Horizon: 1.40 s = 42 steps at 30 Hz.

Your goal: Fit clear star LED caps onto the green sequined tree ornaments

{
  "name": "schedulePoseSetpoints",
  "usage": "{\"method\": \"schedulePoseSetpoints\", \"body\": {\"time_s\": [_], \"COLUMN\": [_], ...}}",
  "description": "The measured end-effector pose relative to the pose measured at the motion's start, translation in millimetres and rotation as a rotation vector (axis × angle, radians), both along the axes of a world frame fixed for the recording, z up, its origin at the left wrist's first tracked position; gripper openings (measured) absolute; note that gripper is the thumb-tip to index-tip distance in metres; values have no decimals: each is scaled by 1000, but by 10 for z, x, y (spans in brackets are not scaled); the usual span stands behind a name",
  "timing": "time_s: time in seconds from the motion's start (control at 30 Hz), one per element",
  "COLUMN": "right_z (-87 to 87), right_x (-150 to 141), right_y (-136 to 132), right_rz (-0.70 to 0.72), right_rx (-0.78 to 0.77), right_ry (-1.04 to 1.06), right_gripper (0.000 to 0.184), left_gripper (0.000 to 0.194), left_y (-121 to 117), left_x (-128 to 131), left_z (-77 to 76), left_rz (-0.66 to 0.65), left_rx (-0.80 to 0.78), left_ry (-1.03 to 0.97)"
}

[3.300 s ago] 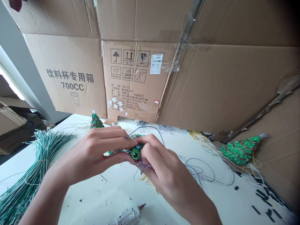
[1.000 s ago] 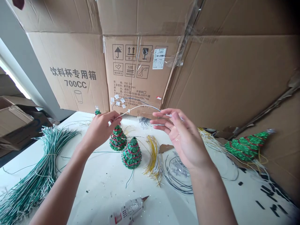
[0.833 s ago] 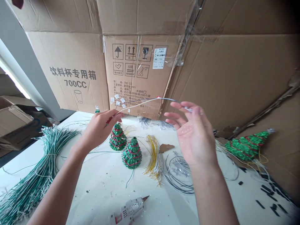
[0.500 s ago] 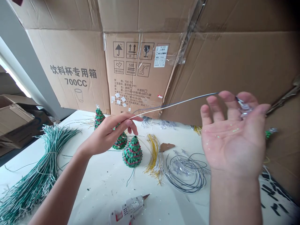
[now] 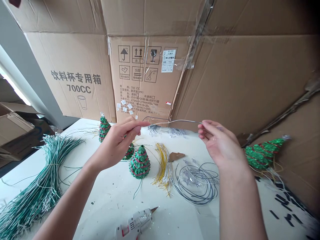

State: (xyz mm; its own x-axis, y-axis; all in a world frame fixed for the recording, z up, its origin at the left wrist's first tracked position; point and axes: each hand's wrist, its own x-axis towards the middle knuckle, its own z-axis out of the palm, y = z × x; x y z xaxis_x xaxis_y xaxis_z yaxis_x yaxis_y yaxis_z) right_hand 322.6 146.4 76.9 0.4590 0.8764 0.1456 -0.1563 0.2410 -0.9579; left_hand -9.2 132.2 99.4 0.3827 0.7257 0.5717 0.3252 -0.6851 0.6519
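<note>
One wire, pale and thin, runs across the middle of the view, which is also the middle of the clock. Two hands hold it up over the table. Near 8 o'clock the left hand pinches it with thumb and finger. Near 4 the right hand pinches it too, and one small shiny thing shows there, too small to tell. Four green trees can be seen: a far tree at 9, a part-hidden tree at 8 behind the left hand, a front tree standing at 7, and a tipped tree at 3. Three wire piles lie about: one big green bunch at 8, one yellow and white bunch at 6, and one dark coil at 5, with clear stars too mixed up to count. One brown scrap is just beside the yellow bunch. One glue gun lies near 7. Many black bits lie at 4. Six little stickers dot the box near 10.
</note>
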Motion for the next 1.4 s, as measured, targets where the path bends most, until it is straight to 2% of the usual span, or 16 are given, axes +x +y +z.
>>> {"method": "schedulePoseSetpoints", "body": {"time_s": [0.17, 0.3, 0.4, 0.53, 0.57, 0.63, 0.7, 0.77, 0.87, 1.07, 1.27, 1.4], "right_z": [-216, -308, -292, -141, -103, -54, -43, -55, -66, -7, 26, 45], "right_x": [206, 182, -37, -572, -708, -926, -1048, -1083, -1058, -1028, -981, -974], "right_y": [79, 97, 98, 12, -21, -78, -116, -134, -152, -173, -191, -220], "right_rz": [178, 276, 328, 467, 529, 744, 860, 837, 701, 540, 494, 540], "right_rx": [-194, -217, -127, 125, 173, 249, 231, 194, 167, 262, 269, 283], "right_ry": [-299, -508, -603, -573, -539, -398, -356, -403, -557, -774, -874, -881], "right_gripper": [50, 44, 43, 43, 41, 36, 31, 25, 20, 13, 15, 14], "left_gripper": [36, 37, 36, 36, 36, 35, 32, 26, 15, 11, 11, 8], "left_y": [-17, -21, -17, -18, -20, -28, -37, -42, -34, 11, 27, 16], "left_x": [77, 114, 150, 196, 202, 203, 190, 169, 138, 59, -40, -30], "left_z": [11, -11, -43, -74, -75, -69, -55, -38, -23, -31, 8, 8], "left_rz": [-14, -21, -42, -78, -94, -112, -97, -62, 4, 70, 36, 13], "left_rx": [-47, -27, 9, -2, -10, -26, -50, -100, -178, -228, -252, -246], "left_ry": [47, 76, 125, 178, 180, 151, 104, 59, 25, 28, 73, 53]}}
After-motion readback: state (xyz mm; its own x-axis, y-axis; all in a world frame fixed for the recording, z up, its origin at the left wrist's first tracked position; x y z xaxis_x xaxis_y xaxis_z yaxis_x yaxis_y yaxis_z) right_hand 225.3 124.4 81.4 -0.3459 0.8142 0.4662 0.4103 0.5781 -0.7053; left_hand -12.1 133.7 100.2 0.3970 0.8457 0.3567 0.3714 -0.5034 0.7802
